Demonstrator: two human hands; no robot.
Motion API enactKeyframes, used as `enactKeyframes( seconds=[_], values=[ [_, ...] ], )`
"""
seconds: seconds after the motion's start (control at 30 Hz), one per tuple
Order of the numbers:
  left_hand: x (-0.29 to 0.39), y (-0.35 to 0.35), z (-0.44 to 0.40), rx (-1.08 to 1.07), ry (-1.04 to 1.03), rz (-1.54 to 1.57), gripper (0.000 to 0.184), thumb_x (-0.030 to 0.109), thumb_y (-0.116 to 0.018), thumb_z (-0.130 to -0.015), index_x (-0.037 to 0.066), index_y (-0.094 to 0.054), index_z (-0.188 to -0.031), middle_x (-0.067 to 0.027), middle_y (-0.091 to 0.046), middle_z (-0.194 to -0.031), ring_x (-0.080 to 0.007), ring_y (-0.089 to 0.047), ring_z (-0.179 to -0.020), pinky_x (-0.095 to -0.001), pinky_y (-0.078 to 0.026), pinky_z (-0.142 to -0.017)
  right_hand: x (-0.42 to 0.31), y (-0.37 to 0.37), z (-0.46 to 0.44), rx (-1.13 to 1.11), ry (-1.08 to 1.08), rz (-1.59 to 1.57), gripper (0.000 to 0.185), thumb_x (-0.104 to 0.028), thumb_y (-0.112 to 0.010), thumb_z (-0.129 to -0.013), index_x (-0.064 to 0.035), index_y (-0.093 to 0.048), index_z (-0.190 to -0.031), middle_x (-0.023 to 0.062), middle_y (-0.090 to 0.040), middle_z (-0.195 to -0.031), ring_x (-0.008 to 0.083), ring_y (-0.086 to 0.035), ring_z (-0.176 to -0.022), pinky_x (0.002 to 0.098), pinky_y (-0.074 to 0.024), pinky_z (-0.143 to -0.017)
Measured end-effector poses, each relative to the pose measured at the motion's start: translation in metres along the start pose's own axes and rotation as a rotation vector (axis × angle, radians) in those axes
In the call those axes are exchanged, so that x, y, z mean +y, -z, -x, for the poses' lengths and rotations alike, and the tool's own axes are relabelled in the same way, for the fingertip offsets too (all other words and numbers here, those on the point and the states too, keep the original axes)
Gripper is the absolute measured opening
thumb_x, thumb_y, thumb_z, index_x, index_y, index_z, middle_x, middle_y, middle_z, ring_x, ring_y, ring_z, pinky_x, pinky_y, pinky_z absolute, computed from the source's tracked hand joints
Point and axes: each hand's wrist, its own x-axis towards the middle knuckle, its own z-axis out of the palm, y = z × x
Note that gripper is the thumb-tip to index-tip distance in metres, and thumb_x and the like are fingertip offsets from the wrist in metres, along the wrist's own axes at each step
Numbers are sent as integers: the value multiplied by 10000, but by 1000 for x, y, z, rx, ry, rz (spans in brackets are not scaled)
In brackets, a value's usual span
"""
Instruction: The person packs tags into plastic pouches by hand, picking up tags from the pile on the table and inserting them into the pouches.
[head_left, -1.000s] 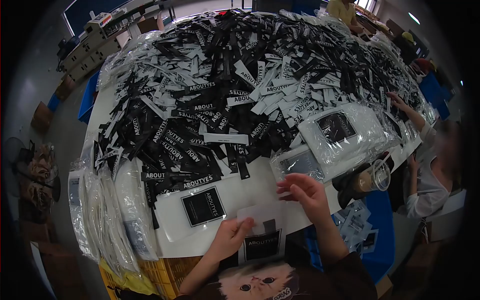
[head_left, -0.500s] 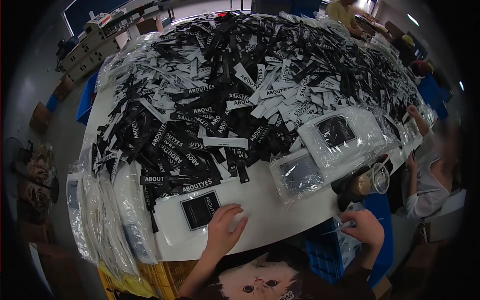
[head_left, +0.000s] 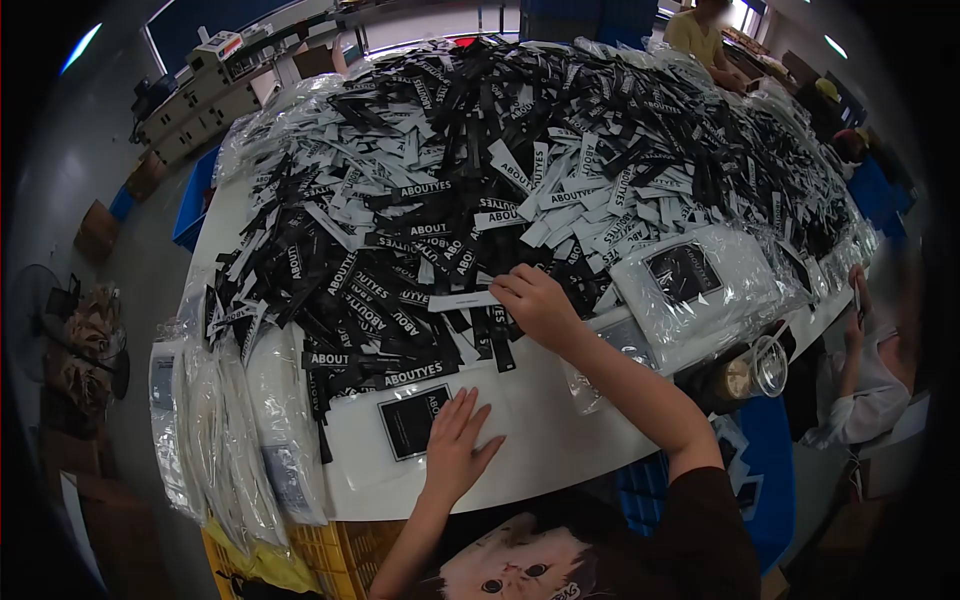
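My left hand [head_left: 460,445] lies with its fingers spread on the right part of a stack of frosted bags [head_left: 355,445] that carry a black printed square. Farther forward, my right hand [head_left: 530,303] pinches the right end of a white strip [head_left: 462,301] at the near side of the heap. Black and white strips [head_left: 440,190] printed ABOUTYES form this large heap over the table. Clear plastic packs of bags [head_left: 690,275] sit right of my right hand, partly behind my forearm.
Long plastic-wrapped bundles [head_left: 285,430] hang over the left table edge above a yellow crate [head_left: 345,550]. A cup [head_left: 752,372] stands near the right edge, above a blue bin [head_left: 775,470]. Another person [head_left: 870,380] is at the right; one more [head_left: 700,45] is at the back.
The bag in my hands a second ago is gone from them. My right hand went right to the blue bin, then forward to the white strip. My left hand moved onto the bag stack.
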Motion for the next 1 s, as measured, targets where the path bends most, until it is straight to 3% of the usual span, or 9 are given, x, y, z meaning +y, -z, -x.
enactKeyframes(
  seconds=[0.17,0.4,0.5,0.67,0.7,0.77,0.87,0.93,1.0],
  values=[
    [-2,-1,1,21,-10,25,441,198,-756,-693,45,-615,-1082,-143,-483,-1304,-303,-429,-1241,-438,-351,-1013,-7,25,0,172,34,1,238,-21,-649,-685,8,-617,-919,74,-628,-813,209,-583,-739,306,-493,-602],
    [5,9,7,196,-81,78,628,228,-789,-658,56,-520,-1199,-171,-445,-1329,-356,-396,-1258,-485,-327,-1012,-33,96,19,316,-400,-109,140,-142,-666,-800,-50,-578,-743,72,-553,-599,240,-549,-530,345,-438,-466],
    [50,31,2,299,-101,-34,854,303,-818,-618,60,-387,-1314,-209,-380,-1367,-420,-344,-1274,-555,-261,-1021,-66,112,42,-151,-252,-336,188,-169,-695,-782,-48,-591,-683,80,-513,-541,242,-533,-479,331,-400,-429],
    [66,37,-19,-345,211,658,630,269,-749,-732,11,-462,-1230,-164,-543,-1179,-256,-525,-1101,-429,-376,-949,-113,99,73,40,-277,-665,245,-141,-695,-771,-40,-555,-596,40,-458,-452,185,-487,-379,310,-369,-389],
    [60,35,-18,-676,310,924,500,228,-715,-777,-7,-513,-1169,-140,-615,-1070,-202,-587,-1008,-374,-431,-902,-116,95,83,-17,-514,-818,183,-130,-686,-781,-40,-576,-667,55,-529,-547,137,-526,-457,285,-403,-432],
    [62,27,-9,-636,379,1112,284,140,-652,-820,-16,-575,-1044,-84,-654,-874,-141,-619,-841,-293,-479,-785,-125,85,91,-74,-760,-972,126,-120,-676,-792,-40,-596,-738,69,-601,-643,90,-565,-535,260,-438,-476],
    [67,33,-11,-727,710,1065,219,100,-672,-797,-2,-595,-974,-65,-657,-842,-122,-623,-798,-250,-488,-692,-141,73,88,477,-896,-1448,155,-105,-668,-807,-7,-606,-910,93,-650,-925,53,-573,-785,210,-465,-648],
    [65,28,-9,-763,675,1070,189,103,-680,-790,1,-600,-927,-65,-652,-815,-114,-623,-789,-231,-486,-662,-139,77,97,-168,-1011,-1910,173,-112,-604,-862,10,-574,-982,118,-593,-1114,123,-552,-966,257,-449,-829],
    [66,17,-2,-658,573,1058,264,142,-705,-774,2,-602,-973,-71,-653,-831,-152,-628,-809,-263,-495,-687,-137,71,104,-73,-953,-1902,145,-134,-568,-885,3,-565,-935,133,-614,-1038,162,-572,-898,295,-467,-802]
  ],
)
